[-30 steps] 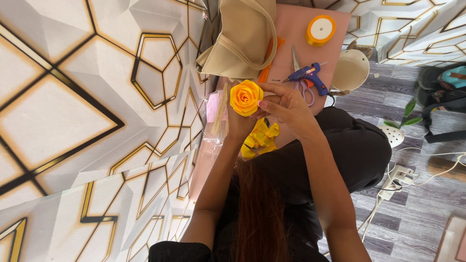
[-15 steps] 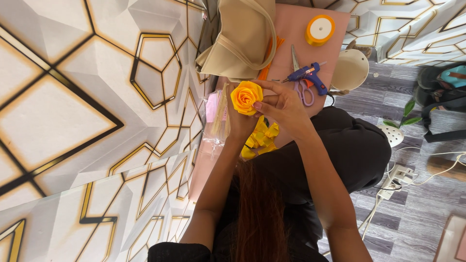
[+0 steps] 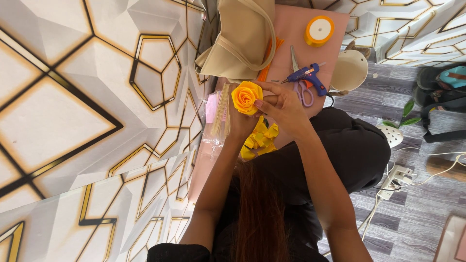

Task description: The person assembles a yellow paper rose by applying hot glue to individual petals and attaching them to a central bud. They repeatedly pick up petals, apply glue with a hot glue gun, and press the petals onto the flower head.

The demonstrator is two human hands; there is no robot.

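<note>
Yellow ribbon rose [image 3: 246, 97], raised above pink table [image 3: 291, 43], pinched between left hand [image 3: 239, 121] and right hand [image 3: 284, 109], fingers closed around it. Below: loose yellow ribbon pieces [image 3: 259, 140]. Nearby: blue glue gun [image 3: 308, 77], scissors [image 3: 301, 82].

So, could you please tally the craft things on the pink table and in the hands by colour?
Yellow or orange: 4, the ribbon rose, ribbon spool, cut ribbon pieces, orange strips
Blue: 1, the glue gun
Pink-handled: 1, the scissors
Beige: 1, the bag
Total: 7
</note>
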